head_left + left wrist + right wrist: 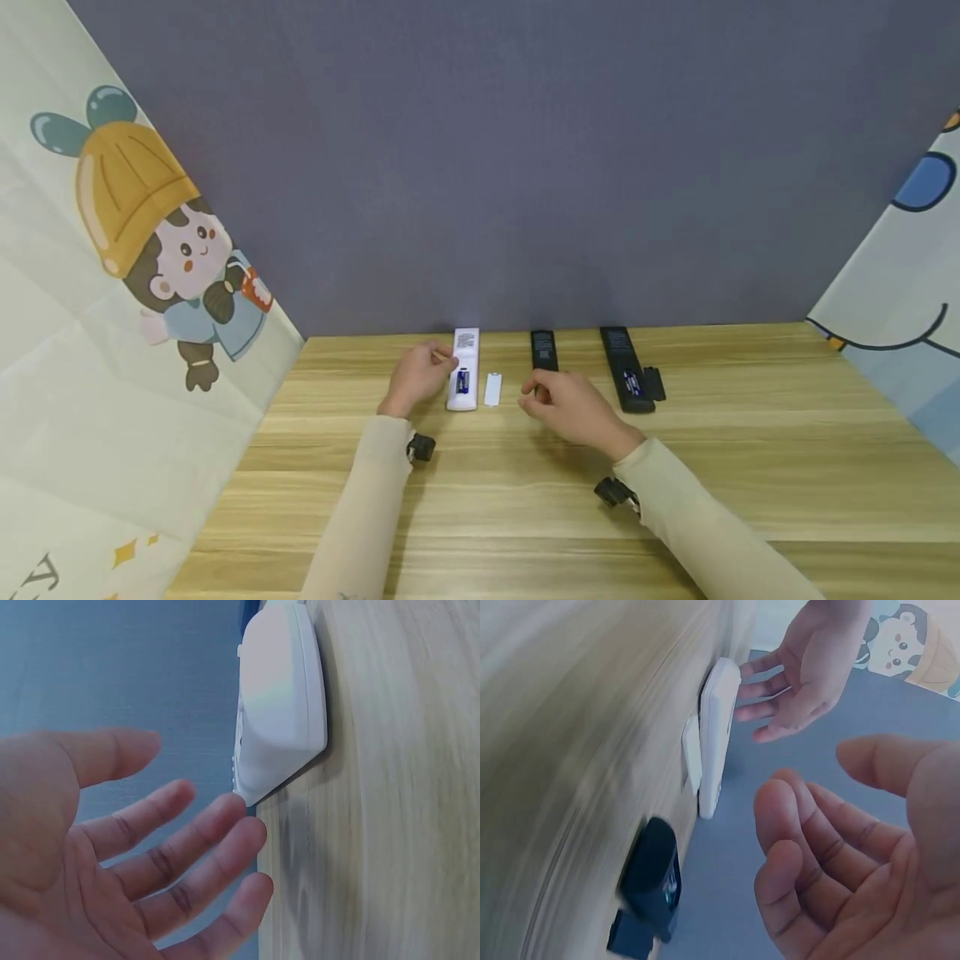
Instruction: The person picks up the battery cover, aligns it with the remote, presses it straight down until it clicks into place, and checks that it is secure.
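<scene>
A white remote control (pixel 464 392) lies back up, its battery bay uncovered with blue batteries inside. My left hand (pixel 420 377) is at its left side, fingers spread and holding nothing; in the left wrist view the fingertips come close to the remote, and I cannot tell whether they touch. The white battery cover (pixel 492 389) lies just right of it. My right hand (pixel 573 408) hovers by a middle black remote (pixel 543 348) and hides its near end. The right wrist view shows that hand's thumb apart from its loosely bent fingers, with nothing between them.
Farther right lies a larger black remote (pixel 627 371) with blue batteries in its uncovered bay. A black battery cover (pixel 654 384) is beside it. Behind the wooden table (pixel 480 517) stands a grey-blue panel (pixel 487 167), with printed cartoon sheets at both sides.
</scene>
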The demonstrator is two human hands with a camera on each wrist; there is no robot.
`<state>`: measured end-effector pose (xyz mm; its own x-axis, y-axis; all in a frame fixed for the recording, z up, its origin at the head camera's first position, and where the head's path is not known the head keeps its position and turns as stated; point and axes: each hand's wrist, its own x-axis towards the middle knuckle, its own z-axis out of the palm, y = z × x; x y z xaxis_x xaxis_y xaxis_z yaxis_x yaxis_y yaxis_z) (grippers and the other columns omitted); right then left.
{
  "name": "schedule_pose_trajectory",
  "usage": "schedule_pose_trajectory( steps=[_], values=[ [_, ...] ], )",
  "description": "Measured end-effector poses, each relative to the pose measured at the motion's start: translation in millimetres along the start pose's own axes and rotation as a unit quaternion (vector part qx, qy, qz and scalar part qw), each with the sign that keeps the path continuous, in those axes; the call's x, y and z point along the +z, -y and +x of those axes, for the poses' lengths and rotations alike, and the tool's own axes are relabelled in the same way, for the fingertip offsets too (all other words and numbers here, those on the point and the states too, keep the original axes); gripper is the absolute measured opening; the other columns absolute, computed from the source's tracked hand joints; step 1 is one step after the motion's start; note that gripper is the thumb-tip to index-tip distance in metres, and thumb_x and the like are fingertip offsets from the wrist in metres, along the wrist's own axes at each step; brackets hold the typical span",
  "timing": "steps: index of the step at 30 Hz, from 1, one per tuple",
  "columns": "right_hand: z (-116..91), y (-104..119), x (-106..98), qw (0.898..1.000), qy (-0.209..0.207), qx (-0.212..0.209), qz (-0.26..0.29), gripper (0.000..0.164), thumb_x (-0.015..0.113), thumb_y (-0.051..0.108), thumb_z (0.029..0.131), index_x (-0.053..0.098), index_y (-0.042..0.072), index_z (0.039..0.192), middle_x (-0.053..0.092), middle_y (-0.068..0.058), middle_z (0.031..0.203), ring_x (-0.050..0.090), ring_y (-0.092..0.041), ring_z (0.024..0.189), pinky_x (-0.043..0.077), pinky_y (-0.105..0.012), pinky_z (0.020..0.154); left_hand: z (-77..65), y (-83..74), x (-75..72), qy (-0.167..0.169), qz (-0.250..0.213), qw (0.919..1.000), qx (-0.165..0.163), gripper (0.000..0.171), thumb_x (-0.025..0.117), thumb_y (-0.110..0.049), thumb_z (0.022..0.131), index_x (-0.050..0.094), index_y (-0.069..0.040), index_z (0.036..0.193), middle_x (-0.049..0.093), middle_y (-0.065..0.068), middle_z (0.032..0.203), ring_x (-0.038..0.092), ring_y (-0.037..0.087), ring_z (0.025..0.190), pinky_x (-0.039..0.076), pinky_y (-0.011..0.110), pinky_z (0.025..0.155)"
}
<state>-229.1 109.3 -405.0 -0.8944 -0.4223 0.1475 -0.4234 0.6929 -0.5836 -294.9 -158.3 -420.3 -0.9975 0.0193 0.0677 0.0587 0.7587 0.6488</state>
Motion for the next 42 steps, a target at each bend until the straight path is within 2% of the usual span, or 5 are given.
schedule_pose_trajectory(
  steps=[10, 20, 31, 38, 42],
  values=[
    [22, 11, 23, 0.999, -0.011, 0.035, 0.03, 0.018, 0.071, 0.022, 0.096, 0.073, 0.009, 0.108, 0.061, 0.004, 0.07, 0.048, -0.01, 0.052, 0.043, -0.028, 0.056, 6.0, 5.1, 9.4, -0.004, -0.009, 0.9988, -0.047, 0.029, 0.068, -0.036, 0.096, 0.072, -0.012, 0.113, 0.074, 0.008, 0.098, 0.062, 0.021, 0.081, 0.045, 0.032, 0.068],
    [45, 15, 43, 0.995, -0.01, 0.085, 0.044, 0.023, 0.07, 0.021, 0.097, 0.07, 0.007, 0.115, 0.067, 0.002, 0.075, 0.058, -0.012, 0.055, 0.047, -0.028, 0.054, 8.3, 1.5, 15.7, -0.022, 0.003, 0.997, -0.074, 0.028, 0.07, -0.037, 0.093, 0.074, -0.011, 0.103, 0.074, 0.01, 0.114, 0.065, 0.028, 0.096, 0.05, 0.042, 0.082],
    [66, 22, 55, 0.994, -0.017, 0.107, -0.003, 0.028, 0.071, 0.022, 0.095, 0.068, 0.007, 0.119, 0.075, -0.006, 0.09, 0.065, -0.016, 0.07, 0.053, -0.035, 0.064, 13.5, 2.3, 16.6, -0.019, 0.01, 0.9964, -0.082, 0.027, 0.07, -0.034, 0.092, 0.074, -0.008, 0.097, 0.073, 0.009, 0.097, 0.062, 0.022, 0.081, 0.043, 0.03, 0.065],
    [78, 20, 61, 0.99, -0.012, 0.122, -0.064, 0.033, 0.072, 0.022, 0.095, 0.066, 0.007, 0.124, 0.073, -0.017, 0.114, 0.071, -0.034, 0.089, 0.058, -0.048, 0.076, 16.7, -1.1, 16.3, -0.005, 0.005, 0.9955, -0.095, 0.027, 0.07, -0.034, 0.093, 0.073, -0.007, 0.098, 0.071, 0.006, 0.087, 0.06, 0.017, 0.069, 0.043, 0.027, 0.058],
    [79, 18, 63, 0.989, -0.01, 0.118, -0.083, 0.033, 0.073, 0.02, 0.094, 0.066, 0.006, 0.123, 0.074, -0.017, 0.112, 0.071, -0.036, 0.095, 0.059, -0.049, 0.077, 18.9, -3.6, 17.9, 0.004, -0.006, 0.9949, -0.1, 0.027, 0.071, -0.032, 0.093, 0.072, -0.006, 0.095, 0.069, 0.005, 0.079, 0.055, 0.012, 0.057, 0.043, 0.024, 0.05]
  ],
)
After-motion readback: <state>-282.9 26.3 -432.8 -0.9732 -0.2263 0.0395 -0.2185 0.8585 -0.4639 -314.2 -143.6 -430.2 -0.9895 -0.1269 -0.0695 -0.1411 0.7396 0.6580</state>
